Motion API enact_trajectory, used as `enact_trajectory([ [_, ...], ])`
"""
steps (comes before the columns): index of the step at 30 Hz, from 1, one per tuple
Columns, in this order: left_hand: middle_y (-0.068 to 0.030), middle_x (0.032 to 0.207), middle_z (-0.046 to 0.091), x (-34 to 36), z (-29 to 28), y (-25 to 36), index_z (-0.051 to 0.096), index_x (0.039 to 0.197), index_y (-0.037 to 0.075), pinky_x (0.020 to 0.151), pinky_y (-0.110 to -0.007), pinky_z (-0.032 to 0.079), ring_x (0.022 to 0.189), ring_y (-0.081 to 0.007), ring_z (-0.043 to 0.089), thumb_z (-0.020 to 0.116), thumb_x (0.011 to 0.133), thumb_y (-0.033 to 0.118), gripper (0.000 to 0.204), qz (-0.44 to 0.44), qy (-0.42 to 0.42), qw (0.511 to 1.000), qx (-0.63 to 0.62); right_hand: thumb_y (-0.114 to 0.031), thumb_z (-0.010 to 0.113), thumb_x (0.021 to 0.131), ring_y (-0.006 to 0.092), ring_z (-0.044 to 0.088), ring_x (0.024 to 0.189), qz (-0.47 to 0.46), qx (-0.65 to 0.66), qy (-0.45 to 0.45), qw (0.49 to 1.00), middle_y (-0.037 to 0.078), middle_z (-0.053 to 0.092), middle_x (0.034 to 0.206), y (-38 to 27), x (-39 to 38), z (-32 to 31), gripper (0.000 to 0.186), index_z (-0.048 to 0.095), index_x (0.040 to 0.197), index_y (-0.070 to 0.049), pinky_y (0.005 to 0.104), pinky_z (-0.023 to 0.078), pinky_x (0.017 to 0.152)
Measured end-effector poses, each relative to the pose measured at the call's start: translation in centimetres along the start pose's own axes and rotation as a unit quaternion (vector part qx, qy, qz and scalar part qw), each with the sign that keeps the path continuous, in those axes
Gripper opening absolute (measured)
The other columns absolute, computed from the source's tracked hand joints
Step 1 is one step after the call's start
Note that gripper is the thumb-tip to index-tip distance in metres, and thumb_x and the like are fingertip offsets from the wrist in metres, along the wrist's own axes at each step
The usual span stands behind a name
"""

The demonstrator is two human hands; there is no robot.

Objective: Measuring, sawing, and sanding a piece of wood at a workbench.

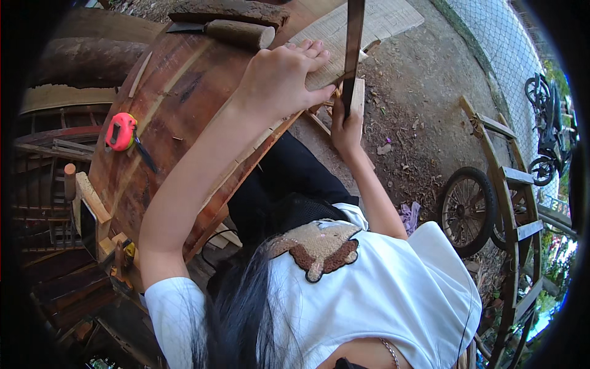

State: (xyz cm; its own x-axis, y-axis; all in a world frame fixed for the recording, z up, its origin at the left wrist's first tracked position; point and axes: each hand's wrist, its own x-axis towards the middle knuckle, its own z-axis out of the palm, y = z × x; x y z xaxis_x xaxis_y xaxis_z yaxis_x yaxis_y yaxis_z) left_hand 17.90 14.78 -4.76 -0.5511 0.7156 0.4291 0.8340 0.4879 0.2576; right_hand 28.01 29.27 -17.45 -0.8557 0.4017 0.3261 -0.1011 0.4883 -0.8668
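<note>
A pale wooden board (387,21) lies across the far right edge of the reddish-brown wooden tabletop (203,80). My left hand (286,77) holds it down, fingers bent over its face and thumb stretched along the near edge. Close to that thumb, a saw (352,55) with a long dark blade stands almost upright against the board's edge. Below the board, my right hand (348,126) is closed round the saw's lower end, beside a light wooden piece. The exact grip there is partly hidden. Left of my left hand rests a blade tool with a thick wooden handle (239,34).
A pink tape measure (121,131) and a slim black tool (145,155) lie on the tabletop's left. A dark wood block (227,11) sits at the far edge. To the right are dirt ground, a spoked wheel (467,211), a ladder-like wooden frame (517,175) and a wire fence (491,37).
</note>
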Motion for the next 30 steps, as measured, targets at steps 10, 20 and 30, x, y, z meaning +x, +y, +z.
enact_trajectory([
  [10,-0.0098,0.118,0.063,0.1,0.2,-0.1,0.068,0.111,0.011,0.089,-0.033,0.050,0.110,-0.0212,0.060,0.070,0.074,0.040,0.047,0.009,0.004,1.000,0.016,-0.031,0.045,0.099,0.0129,0.034,0.043,0.189,0.087,-0.153,0.966,-0.003,0.038,0.052,3.9,-4.1,-3.3,0.040,0.044,0.069,-0.006,0.0307,0.026,0.044],
  [20,-0.0090,0.117,0.063,0.0,-0.1,-0.1,0.069,0.109,0.010,0.090,-0.033,0.050,0.111,-0.0200,0.059,0.070,0.073,0.042,0.048,-0.002,0.000,1.000,-0.002,-0.050,0.040,0.096,0.0077,0.020,0.040,0.356,0.482,-0.393,0.697,-0.005,0.025,0.052,1.3,-3.1,-5.6,0.048,0.033,0.066,-0.014,0.0254,0.016,0.039],
  [30,-0.0092,0.119,0.062,-0.1,-0.1,-0.1,0.068,0.112,0.011,0.092,-0.034,0.049,0.113,-0.0199,0.058,0.070,0.075,0.041,0.047,-0.010,-0.006,1.000,-0.019,-0.048,0.038,0.098,0.0086,0.025,0.039,0.261,0.421,-0.198,0.846,-0.003,0.030,0.051,0.8,-3.1,-5.1,0.049,0.036,0.066,-0.011,0.0259,0.021,0.039],
])
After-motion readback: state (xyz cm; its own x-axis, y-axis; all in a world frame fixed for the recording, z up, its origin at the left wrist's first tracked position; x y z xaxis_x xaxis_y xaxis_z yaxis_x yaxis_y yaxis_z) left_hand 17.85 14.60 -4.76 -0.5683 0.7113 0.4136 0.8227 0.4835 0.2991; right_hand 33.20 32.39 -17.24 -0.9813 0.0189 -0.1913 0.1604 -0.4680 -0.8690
